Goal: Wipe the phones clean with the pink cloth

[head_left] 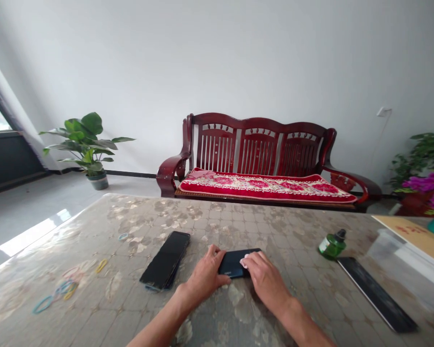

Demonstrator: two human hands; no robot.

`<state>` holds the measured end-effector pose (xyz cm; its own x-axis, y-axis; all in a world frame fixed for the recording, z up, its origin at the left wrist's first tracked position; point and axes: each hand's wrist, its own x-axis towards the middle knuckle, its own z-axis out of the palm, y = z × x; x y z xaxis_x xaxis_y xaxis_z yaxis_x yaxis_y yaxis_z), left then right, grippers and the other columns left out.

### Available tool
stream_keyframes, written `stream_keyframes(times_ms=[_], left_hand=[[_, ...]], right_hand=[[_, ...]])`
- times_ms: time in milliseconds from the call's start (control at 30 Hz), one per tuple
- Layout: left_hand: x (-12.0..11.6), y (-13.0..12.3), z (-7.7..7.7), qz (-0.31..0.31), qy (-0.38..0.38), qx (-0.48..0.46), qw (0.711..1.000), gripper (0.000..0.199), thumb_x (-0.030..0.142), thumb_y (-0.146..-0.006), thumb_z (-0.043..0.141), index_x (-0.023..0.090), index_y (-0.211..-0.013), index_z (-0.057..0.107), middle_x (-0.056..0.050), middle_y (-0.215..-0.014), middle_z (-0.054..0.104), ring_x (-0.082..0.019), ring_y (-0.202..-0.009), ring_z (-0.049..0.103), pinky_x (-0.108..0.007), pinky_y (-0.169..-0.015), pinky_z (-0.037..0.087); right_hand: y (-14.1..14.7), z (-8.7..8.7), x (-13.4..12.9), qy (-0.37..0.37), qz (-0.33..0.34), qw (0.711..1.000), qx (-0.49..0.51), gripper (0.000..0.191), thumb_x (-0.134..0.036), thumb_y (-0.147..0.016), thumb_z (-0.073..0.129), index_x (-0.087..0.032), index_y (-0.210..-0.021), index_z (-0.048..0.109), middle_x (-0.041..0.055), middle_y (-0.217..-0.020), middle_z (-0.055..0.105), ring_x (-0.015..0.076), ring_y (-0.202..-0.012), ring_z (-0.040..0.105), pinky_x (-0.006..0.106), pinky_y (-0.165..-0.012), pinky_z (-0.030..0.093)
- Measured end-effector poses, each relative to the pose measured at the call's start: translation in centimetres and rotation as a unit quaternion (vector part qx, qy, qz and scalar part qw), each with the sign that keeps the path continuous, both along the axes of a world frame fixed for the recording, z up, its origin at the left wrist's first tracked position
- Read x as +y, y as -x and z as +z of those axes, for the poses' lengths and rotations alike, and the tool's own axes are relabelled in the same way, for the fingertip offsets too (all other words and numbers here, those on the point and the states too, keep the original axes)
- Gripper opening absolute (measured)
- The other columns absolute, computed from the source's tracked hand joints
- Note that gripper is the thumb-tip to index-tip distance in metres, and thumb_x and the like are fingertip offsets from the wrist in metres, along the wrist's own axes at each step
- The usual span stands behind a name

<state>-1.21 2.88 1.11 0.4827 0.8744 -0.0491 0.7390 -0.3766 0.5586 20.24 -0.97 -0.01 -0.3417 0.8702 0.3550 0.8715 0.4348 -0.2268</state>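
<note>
A dark blue-black smartphone (232, 264) lies on the table in front of me, with small lettering at its lower left. My left hand (205, 271) grips its left end between thumb and fingers. Pinched in my right hand (265, 275) is a small crumpled white tissue (243, 260), pressed against the phone's right part. My right fingers cover some of that end. To the left of my hands rests a black phone (166, 258), apparently stacked on another dark one.
Coloured elastic bands (63, 288) lie at the left. On the right stand a green bottle (332, 244), a long black bar (376, 293) and a clear plastic box (401, 265). Beyond the patterned tablecloth (217, 224) are a wooden bench (260, 144) and a potted plant (90, 144).
</note>
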Motion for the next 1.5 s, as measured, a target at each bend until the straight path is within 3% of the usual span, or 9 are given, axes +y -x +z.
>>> stream_keyframes(times_ms=[200, 433, 700, 967, 1233, 1500], left_hand=[[0.2, 0.0, -0.5, 0.005, -0.004, -0.008, 1.0, 0.057, 0.02, -0.071, 0.077, 0.021, -0.125, 0.057, -0.007, -0.123, 0.049, -0.024, -0.112, 0.058, -0.028, -0.099, 0.043], [0.0, -0.1, -0.2, 0.002, 0.001, -0.01, 1.0, 0.056, 0.018, -0.07, 0.076, 0.02, -0.123, 0.057, -0.007, -0.12, 0.05, -0.023, -0.109, 0.059, -0.028, -0.096, 0.045], [0.1, -0.2, 0.3, 0.011, 0.006, 0.004, 1.0, 0.056, 0.019, -0.071, 0.077, 0.021, -0.123, 0.056, -0.007, -0.124, 0.049, -0.024, -0.112, 0.059, -0.029, -0.098, 0.044], [0.0, -0.2, 0.1, 0.01, -0.001, 0.006, 1.0, 0.052, 0.021, -0.072, 0.074, 0.023, -0.12, 0.057, -0.005, -0.119, 0.051, -0.022, -0.108, 0.059, -0.028, -0.096, 0.045], [-0.1, -0.4, 0.2, 0.016, -0.013, 0.037, 0.999, 0.051, 0.026, -0.074, 0.072, 0.021, -0.122, 0.055, -0.007, -0.124, 0.049, -0.024, -0.108, 0.061, -0.029, -0.094, 0.046], [-0.3, -0.4, 0.2, 0.021, -0.022, 0.027, 0.999, 0.051, 0.027, -0.073, 0.071, 0.021, -0.122, 0.056, -0.007, -0.123, 0.05, -0.024, -0.106, 0.062, -0.028, -0.093, 0.046]], right_hand=[[-0.9, 0.7, 2.3, 0.027, -0.093, 0.995, -0.023, 0.028, -0.004, -0.093, 0.046, -0.02, -0.095, 0.069, 0.0051, -0.096, 0.066, 0.0211, -0.095, 0.056, 0.031, -0.085, 0.045], [3.7, 0.8, 2.1, 0.031, -0.049, 0.996, -0.061, 0.025, -0.009, -0.096, 0.049, -0.022, -0.097, 0.069, 0.0035, -0.098, 0.066, 0.0209, -0.096, 0.055, 0.03, -0.085, 0.042], [0.0, 1.5, 2.8, 0.054, -0.131, 0.989, -0.048, 0.028, -0.005, -0.094, 0.046, -0.02, -0.094, 0.07, 0.005, -0.098, 0.066, 0.0206, -0.097, 0.054, 0.028, -0.086, 0.039], [4.3, 1.3, 3.9, 0.023, -0.04, 0.997, -0.065, 0.024, -0.009, -0.094, 0.048, -0.023, -0.085, 0.066, 0.0037, -0.094, 0.065, 0.0209, -0.092, 0.054, 0.03, -0.081, 0.04], [-0.9, 1.2, 3.8, 0.03, -0.138, 0.986, -0.09, 0.028, -0.003, -0.091, 0.046, -0.021, -0.084, 0.067, 0.0071, -0.093, 0.066, 0.0229, -0.093, 0.055, 0.031, -0.08, 0.04], [-2.1, -0.1, 1.5, 0.022, -0.186, 0.981, -0.047, 0.027, -0.007, -0.094, 0.045, -0.021, -0.086, 0.067, 0.0071, -0.089, 0.064, 0.0209, -0.086, 0.06, 0.03, -0.075, 0.041]])
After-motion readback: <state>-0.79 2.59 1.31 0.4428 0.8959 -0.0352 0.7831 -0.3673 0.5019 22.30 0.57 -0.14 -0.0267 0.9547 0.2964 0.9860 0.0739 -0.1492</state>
